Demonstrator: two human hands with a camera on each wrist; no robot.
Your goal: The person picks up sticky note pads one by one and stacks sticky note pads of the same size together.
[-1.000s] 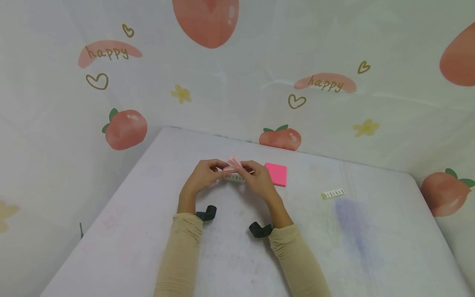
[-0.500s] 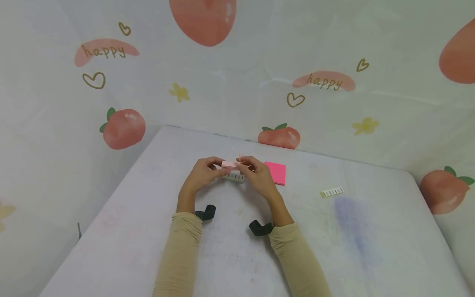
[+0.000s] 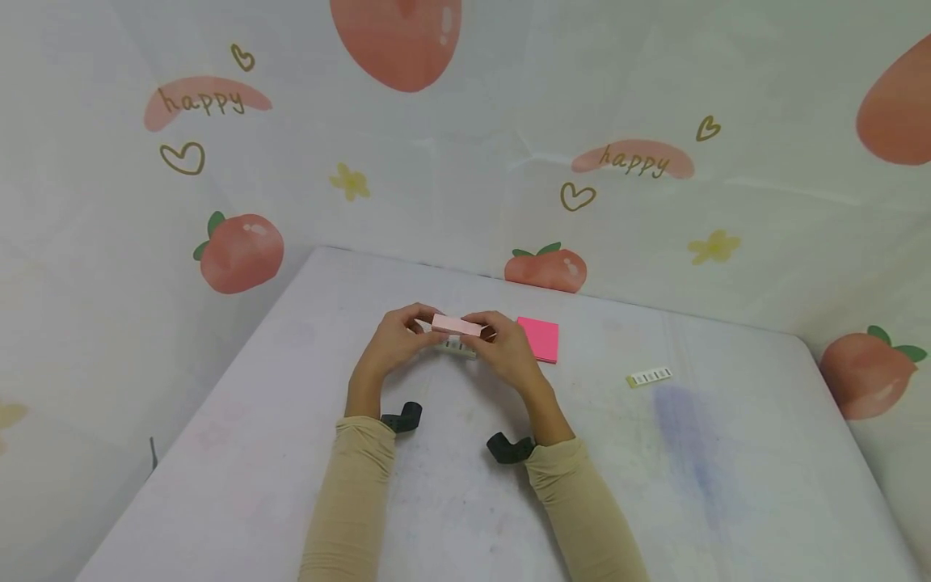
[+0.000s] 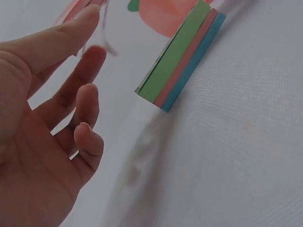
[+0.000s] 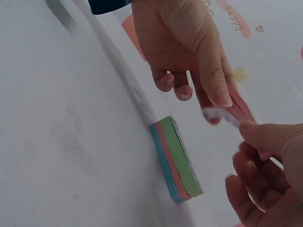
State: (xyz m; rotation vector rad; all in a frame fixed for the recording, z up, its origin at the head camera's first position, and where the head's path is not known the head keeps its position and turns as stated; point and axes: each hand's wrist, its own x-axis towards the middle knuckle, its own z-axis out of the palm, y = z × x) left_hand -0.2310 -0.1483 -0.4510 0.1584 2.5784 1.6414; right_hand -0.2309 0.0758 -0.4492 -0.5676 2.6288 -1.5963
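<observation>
Both hands hold a small light-pink sticky note pad [image 3: 456, 325] between them, above the far middle of the table. My left hand [image 3: 397, 338] pinches its left end, and my right hand [image 3: 507, 343] grips its right end. In the right wrist view the pad [image 5: 242, 108] shows between the thumbs, beside a blurred pale strip. Under the hands lies a block of sticky notes [image 4: 177, 56] in green, pink and blue layers, with a barcode-like print on top. A bright pink square pad [image 3: 539, 339] lies just right of my right hand.
A small strip with barcode-like marks [image 3: 650, 377] lies farther right on the white table [image 3: 451, 501]. Near it is a bluish stain [image 3: 687, 436]. A printed backdrop [image 3: 465, 162] rises behind the table, and a thin dark object [image 3: 153, 453] stands by the left edge.
A second ago the light-pink pad's sheets were fanned upward; half a second ago a piece stood up at its right end. Now the pad looks closed and level. Both hands stay in place.
</observation>
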